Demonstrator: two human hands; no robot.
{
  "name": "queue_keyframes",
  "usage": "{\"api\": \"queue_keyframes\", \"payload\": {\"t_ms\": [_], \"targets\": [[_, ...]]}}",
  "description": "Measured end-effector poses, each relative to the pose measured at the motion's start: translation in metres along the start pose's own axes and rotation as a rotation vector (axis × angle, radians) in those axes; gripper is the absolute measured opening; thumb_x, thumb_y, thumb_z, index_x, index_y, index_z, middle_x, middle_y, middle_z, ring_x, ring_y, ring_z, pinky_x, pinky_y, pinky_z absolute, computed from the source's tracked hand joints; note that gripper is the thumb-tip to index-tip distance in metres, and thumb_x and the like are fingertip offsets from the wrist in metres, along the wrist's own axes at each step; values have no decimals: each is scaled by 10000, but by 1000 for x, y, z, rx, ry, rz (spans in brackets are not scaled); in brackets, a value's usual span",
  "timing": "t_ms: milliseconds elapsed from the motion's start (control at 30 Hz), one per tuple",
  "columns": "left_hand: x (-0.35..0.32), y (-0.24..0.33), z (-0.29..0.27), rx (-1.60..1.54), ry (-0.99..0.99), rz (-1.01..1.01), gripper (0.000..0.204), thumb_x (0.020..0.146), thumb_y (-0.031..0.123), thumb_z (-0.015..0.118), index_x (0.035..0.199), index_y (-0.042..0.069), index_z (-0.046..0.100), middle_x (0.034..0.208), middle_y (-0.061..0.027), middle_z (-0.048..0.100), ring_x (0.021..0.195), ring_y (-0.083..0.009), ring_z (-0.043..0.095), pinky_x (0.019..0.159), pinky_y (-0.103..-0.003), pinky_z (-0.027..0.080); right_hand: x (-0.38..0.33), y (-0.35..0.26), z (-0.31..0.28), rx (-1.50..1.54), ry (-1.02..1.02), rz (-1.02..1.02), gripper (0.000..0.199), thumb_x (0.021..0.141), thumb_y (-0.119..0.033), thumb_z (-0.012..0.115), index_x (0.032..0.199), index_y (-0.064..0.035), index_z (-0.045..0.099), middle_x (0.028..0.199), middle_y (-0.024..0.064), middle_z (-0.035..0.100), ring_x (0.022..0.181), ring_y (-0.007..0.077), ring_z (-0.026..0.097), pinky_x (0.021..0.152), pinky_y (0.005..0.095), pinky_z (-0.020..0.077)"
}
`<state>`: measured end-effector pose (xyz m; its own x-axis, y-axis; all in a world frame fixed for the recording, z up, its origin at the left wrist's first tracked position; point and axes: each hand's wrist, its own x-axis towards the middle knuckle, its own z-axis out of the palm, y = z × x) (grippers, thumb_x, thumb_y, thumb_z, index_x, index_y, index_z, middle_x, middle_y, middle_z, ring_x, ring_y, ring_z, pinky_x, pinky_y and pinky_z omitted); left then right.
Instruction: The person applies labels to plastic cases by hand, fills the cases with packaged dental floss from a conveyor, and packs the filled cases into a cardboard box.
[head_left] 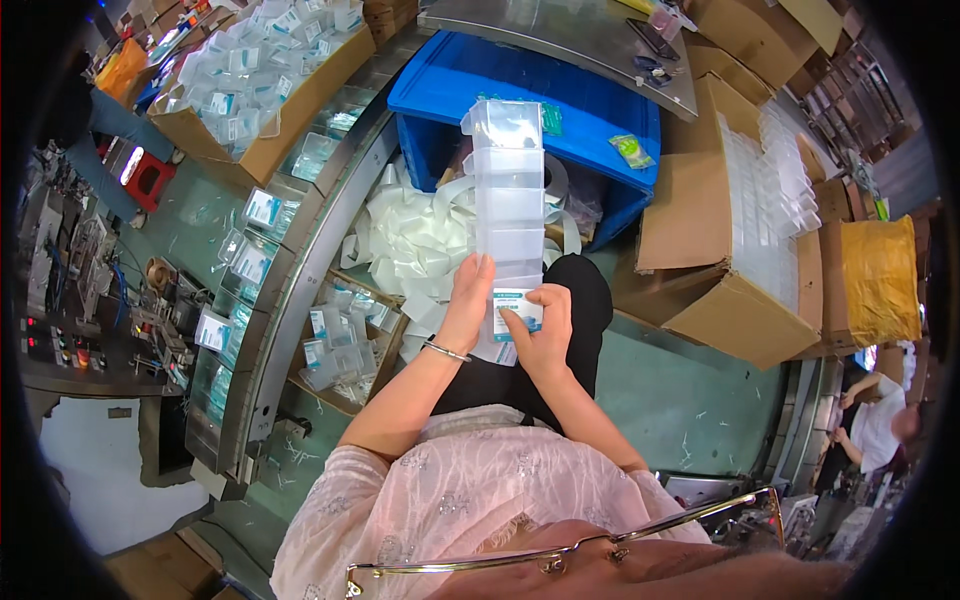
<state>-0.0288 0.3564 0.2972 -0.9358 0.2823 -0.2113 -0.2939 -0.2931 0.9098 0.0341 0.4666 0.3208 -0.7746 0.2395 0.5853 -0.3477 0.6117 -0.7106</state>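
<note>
A long stack of nested clear plastic boxes (512, 205) stands out ahead of me over my lap. My left hand (468, 303) is closed round the left side of its near end. On the right side, my right hand (544, 328) grips the same end, its thumb lying on a white and teal printed label (508, 308) on the nearest box. Just below that box, another printed piece partly shows, and I cannot tell whether it is fixed to the stack. The fingers under the stack are hidden.
Beyond the stack sits a blue plastic bin (600, 110) over heaped white strips (420, 235). A curved metal conveyor (300, 265) carries labelled packs at left. Cartons of clear boxes stand at the far left (290, 125) and right (690, 225). A small carton (345, 402) holds labelled boxes.
</note>
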Motion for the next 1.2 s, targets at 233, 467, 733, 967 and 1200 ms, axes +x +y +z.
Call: {"api": "queue_keyframes", "payload": {"t_ms": [233, 467, 733, 967, 1200], "targets": [[-3, -8, -4, 38, 67, 41, 637, 890, 429, 425, 1260, -75, 301, 1285, -165, 295, 1194, -226, 308, 994, -323, 238, -8, -7, 0, -256, -51, -3, 372, 597, -151, 743, 897, -79, 536, 1005, 140, 501, 907, 287, 482, 809, 378, 313], [-6, 17, -17, -240, 13, 42, 520, 905, 411, 402, 1212, -9, 393, 1147, -103, 491, 1050, -204, 487, 899, -322, 386, -8, 38, -44, -375, -145, -15, 278, 616, -97, 700, 875, -98, 601, 1247, 177, 408, 1102, 338, 430, 881, 412, 333], [9, 26, -39, -630, -26, -62, 562, 882, 501, 352, 1183, 35, 445, 1086, -141, 548, 943, -258, 566, 802, -387, 473, 37, 54, 1, -398, -635, -77, 366, 646, -210, 704, 995, -230, 593, 1357, 110, 280, 1296, 342, 173, 944, 652, 166], [41, -29, -61, -884, -68, -114, 607, 870, 517, 320, 1219, 27, 404, 1169, -247, 474, 931, -315, 548, 758, -378, 477, 73, 79, 5, -187, -953, -68, 286, 682, -246, 672, 961, -263, 615, 1360, 45, 304, 1317, 297, 135, 962, 670, 128], [49, -27, -51, -888, 10, -193, 601, 853, 552, 321, 1231, 91, 398, 1226, -279, 405, 792, -289, 577, 663, -375, 485, 80, 91, 3, -73, -1045, -123, 246, 696, -163, 656, 934, -217, 624, 1318, 35, 367, 1300, 276, 196, 972, 608, 162]]}}
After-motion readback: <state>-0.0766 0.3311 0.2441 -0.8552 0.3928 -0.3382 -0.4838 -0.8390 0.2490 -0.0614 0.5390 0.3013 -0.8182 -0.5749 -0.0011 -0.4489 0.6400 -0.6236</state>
